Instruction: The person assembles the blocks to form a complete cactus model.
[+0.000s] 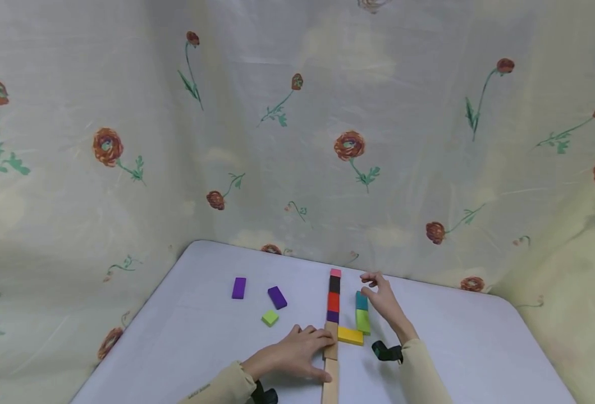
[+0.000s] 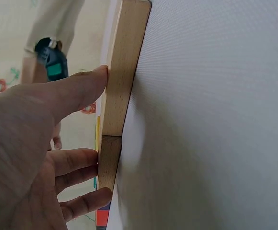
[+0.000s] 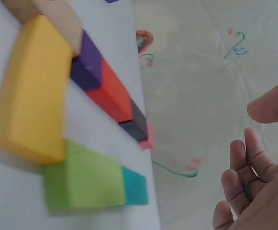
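Observation:
My left hand [image 1: 297, 353] rests on two plain wooden blocks [image 1: 330, 387] set end to end, its thumb on the nearer one and fingertips on the farther one; the left wrist view shows the seam [image 2: 112, 137] between them. Beyond lie a purple block [image 1: 332, 316], red blocks [image 1: 333, 302], a black block [image 1: 334, 284] and a pink block [image 1: 335, 272] in one line. A yellow block [image 1: 350, 335] juts right from this line, meeting a green block [image 1: 362, 322] and then a teal block [image 1: 361, 301]. Holding nothing, my right hand [image 1: 382, 297] hovers beside the teal block, fingers loosely bent.
Left of the line lie two loose purple blocks [image 1: 239, 288] and a small green block [image 1: 270, 318]. The white table [image 1: 459, 336] ends at a flowered curtain [image 1: 277, 157] behind and at the sides. Each wrist wears a dark camera [image 1: 387, 352].

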Tool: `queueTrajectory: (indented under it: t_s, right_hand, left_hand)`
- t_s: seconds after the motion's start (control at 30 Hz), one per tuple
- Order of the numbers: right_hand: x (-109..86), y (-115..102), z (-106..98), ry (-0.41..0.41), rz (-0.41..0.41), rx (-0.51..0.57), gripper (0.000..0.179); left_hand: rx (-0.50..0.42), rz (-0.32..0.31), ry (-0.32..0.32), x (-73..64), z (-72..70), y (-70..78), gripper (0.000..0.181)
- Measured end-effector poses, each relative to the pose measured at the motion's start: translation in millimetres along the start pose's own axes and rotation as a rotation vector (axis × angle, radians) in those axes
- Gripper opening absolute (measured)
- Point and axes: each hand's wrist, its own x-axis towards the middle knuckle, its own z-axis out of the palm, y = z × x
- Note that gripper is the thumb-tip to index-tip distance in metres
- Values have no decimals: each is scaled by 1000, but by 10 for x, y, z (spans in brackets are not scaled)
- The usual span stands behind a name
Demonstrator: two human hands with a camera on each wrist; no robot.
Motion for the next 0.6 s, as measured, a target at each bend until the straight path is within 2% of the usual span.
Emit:
queueTrajectory:
  t_s: [0.3,0.6]
  right_hand:
    - [-248,214,-13,4,67,48,42]
    - [-325,422,70,-17,126,88,48]
  left_hand:
    - [4,-7,-3,4,26,24,77]
    - [-14,-19,-14,5,-3,50,77]
